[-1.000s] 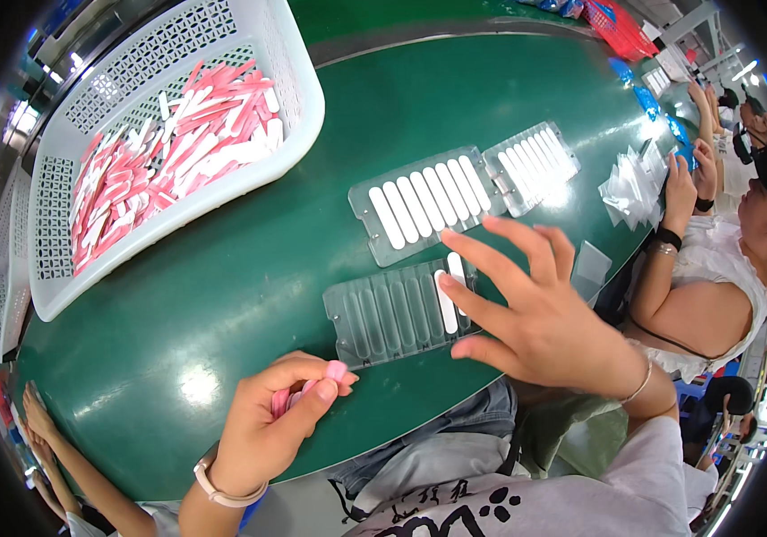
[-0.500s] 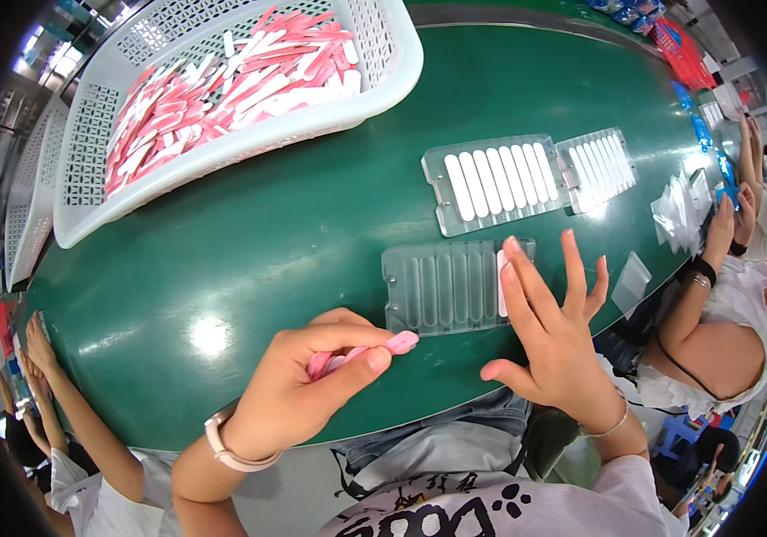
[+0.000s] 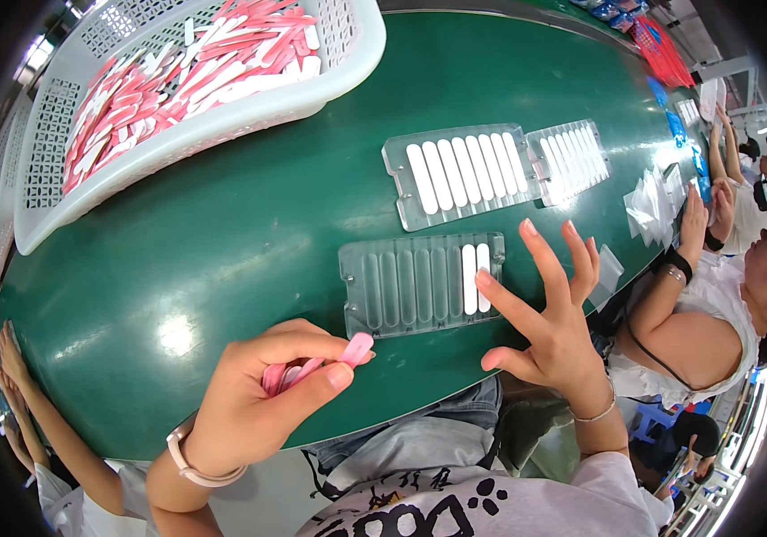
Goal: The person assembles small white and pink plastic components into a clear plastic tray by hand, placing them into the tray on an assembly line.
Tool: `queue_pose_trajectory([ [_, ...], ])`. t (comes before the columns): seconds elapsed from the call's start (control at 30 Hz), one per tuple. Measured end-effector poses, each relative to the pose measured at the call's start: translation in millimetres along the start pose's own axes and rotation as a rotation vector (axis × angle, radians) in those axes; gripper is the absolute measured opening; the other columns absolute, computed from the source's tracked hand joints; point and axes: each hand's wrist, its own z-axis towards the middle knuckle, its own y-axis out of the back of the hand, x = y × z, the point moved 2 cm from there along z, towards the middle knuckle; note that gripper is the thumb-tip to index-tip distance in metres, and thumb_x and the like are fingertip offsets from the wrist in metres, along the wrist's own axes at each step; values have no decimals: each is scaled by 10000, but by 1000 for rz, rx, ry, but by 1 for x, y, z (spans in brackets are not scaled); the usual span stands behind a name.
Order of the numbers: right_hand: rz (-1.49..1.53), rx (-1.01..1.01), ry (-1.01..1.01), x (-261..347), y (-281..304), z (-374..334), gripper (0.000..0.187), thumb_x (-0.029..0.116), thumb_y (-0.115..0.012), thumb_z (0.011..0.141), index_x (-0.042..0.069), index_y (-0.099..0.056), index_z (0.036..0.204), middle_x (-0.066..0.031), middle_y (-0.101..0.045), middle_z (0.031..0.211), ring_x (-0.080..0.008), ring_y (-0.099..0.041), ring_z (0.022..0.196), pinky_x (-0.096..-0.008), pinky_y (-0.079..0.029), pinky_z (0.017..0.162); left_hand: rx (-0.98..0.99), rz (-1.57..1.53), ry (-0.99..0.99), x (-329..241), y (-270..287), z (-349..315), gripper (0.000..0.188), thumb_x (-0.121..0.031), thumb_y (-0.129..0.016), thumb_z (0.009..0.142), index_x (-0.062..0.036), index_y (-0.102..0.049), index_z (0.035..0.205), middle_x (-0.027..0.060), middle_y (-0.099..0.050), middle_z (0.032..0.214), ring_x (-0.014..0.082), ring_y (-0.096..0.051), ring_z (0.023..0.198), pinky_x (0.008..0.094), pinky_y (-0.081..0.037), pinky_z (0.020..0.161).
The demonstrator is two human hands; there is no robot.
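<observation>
Several pink nail files [image 3: 358,348] are gripped in my left hand [image 3: 262,385], one poking out past thumb and forefinger. In front of it lies a clear slotted tray [image 3: 401,286]. Two white strips [image 3: 469,279] fill the slots at its right end; the other slots hold nothing. My right hand [image 3: 549,331] has its fingers spread, the index fingertip at the rightmost strip and the thumb apart. Farther back, a second clear tray [image 3: 464,174] has white strips in its slots, and a third tray [image 3: 569,161] with white strips adjoins its right side.
A white perforated basket [image 3: 195,148] full of pink and white files stands at the back left of the green table [image 3: 249,242]. Clear plastic sleeves [image 3: 652,206] lie at the right, beside a co-worker's arm [image 3: 661,277]. Another person's arm [image 3: 61,403] rests at the left edge.
A second white strip now shows in the near tray's right end. My right index finger has bent down to the strips. The whole view has shifted, so things appear farther left.
</observation>
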Motion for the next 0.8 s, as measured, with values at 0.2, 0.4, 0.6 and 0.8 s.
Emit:
queue_pose_trajectory([
  [0.2,450,-311,68,21,15,24,379,77,-757,708,81,-658,1073,-62,-645,1028,-246,-550,863,-296,-419,705,42,-122,29,4,-7,1,196,11,-637,849,11,-630,1044,42,-645,870,26,-504,712,178,-395,606],
  [0.4,1305,136,-199,65,2,42,289,18,-733,724,53,-666,1002,-62,-681,838,-163,-582,594,-254,-415,545,65,-188,-38,8,-7,-2,219,26,-658,829,5,-585,1034,54,-647,877,43,-558,769,182,-428,638],
  [0.6,245,-499,106,35,13,35,321,34,-775,593,100,-707,900,-53,-654,1023,-212,-520,795,-269,-403,682,104,-519,247,8,4,0,350,-2,-516,907,-25,-446,1250,122,-610,1034,42,-446,659,190,-370,559],
  [0.8,126,-319,-40,37,-9,8,322,99,-776,627,147,-714,940,-79,-555,1212,-288,-381,1056,-318,-327,863,214,-561,240,2,-6,0,363,-36,-394,958,-29,-394,1321,207,-581,1145,64,-470,651,191,-382,559],
])
